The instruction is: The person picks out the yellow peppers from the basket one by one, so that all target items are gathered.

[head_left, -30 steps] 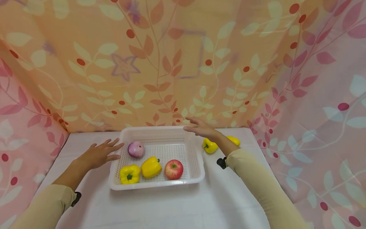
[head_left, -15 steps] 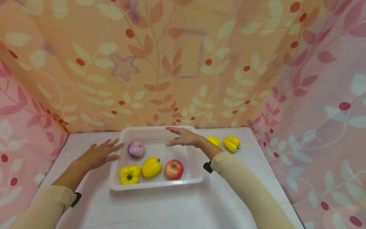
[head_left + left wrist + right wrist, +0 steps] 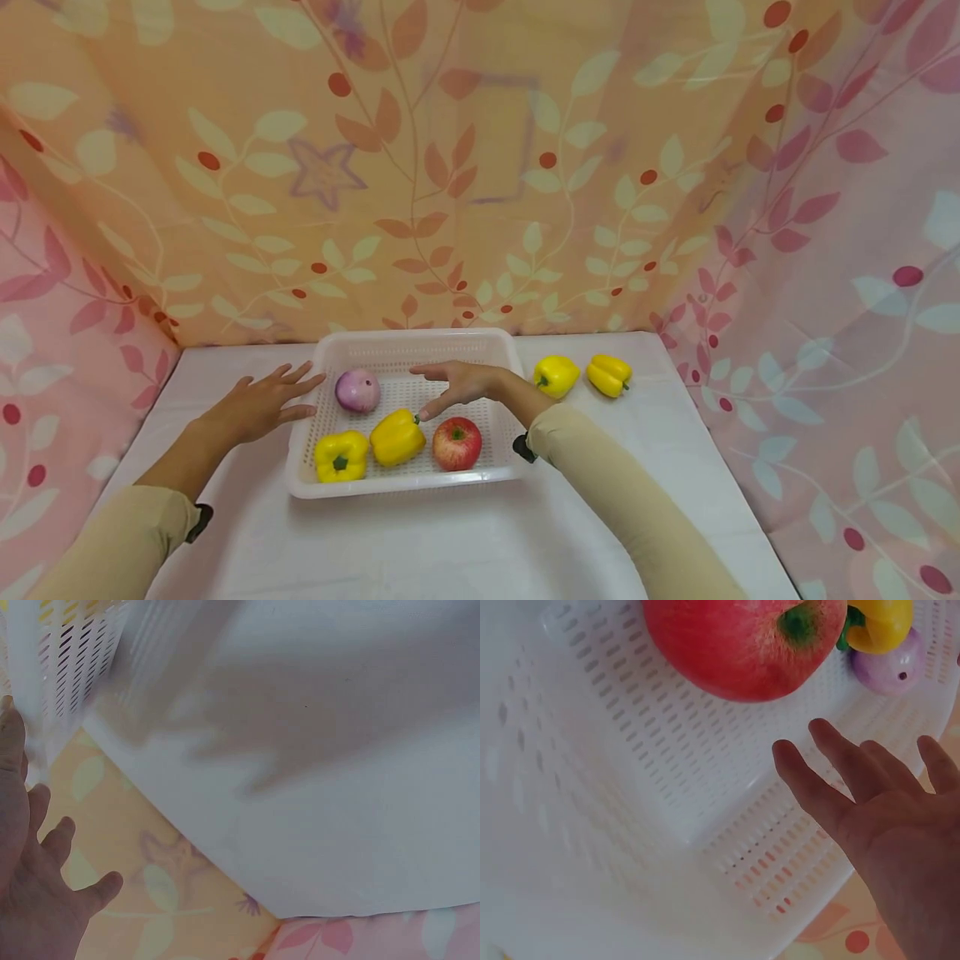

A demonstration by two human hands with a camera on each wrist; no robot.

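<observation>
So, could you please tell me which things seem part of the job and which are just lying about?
Probably in the job:
- hands (left, right)
- white basket
- apple
- purple item
- two enclosed yellow peppers

Apparently lying about:
- two loose yellow peppers on the table

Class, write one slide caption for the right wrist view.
The right hand hovers above a white basket holding a red apple, a yellow pepper and a round purple item.

The right hand (image 3: 463, 383) moved leftward from above the right rim of the basket (image 3: 412, 484) to over its interior, its thumb (image 3: 435, 407) arriving beside a yellow pepper (image 3: 396, 440) (whether touching, I could not tell). The forearm (image 3: 528, 398) slid leftward too, bringing an outside pepper (image 3: 557, 375) and its neighbour (image 3: 609, 375) into view.
</observation>
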